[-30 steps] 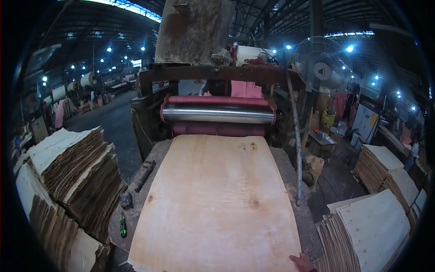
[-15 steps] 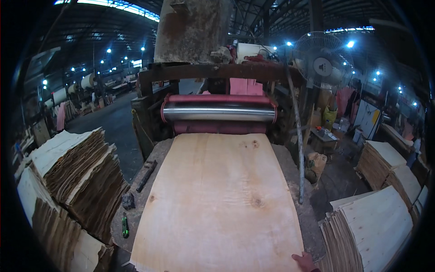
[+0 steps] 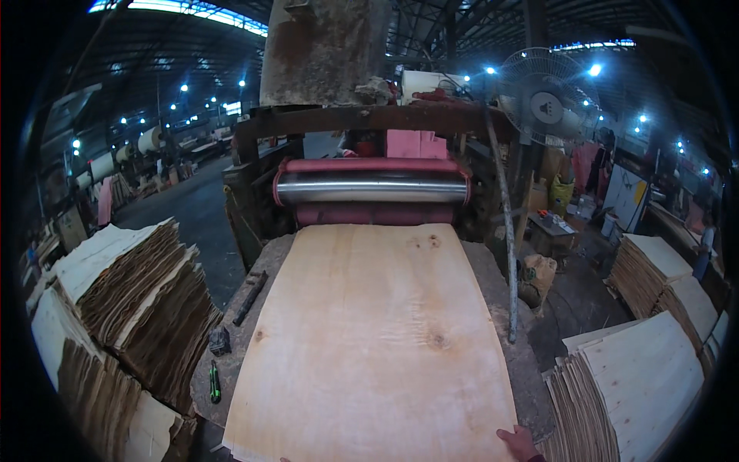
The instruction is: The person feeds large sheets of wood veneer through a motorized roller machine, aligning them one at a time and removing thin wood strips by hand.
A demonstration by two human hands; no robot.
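Note:
A large pale wood veneer sheet [image 3: 369,331] lies flat in front of me, with a few brown knots and a rippled patch. Its far edge lies just before the roller machine [image 3: 373,189], which has a shiny metal roller between dark pink ones. At the near right corner, my right hand [image 3: 519,444] grips the sheet's edge, thumb on top; the other fingers are mostly hidden. Of my left hand [image 3: 285,460] only a small bit of skin shows at the lower edge, by the sheet; its fingers cannot be made out.
Tall veneer stacks stand at the left [image 3: 131,292] and right [image 3: 643,377]. On the ledge left of the sheet lie a green-and-black utility knife [image 3: 215,383], a small dark block [image 3: 219,340] and a dark bar [image 3: 250,298]. A slanted pole [image 3: 506,246] and a fan [image 3: 546,108] stand to the right.
A bit of my left hand has come in at the lower edge. The sheet and my right hand have hardly moved; the view has shifted slightly.

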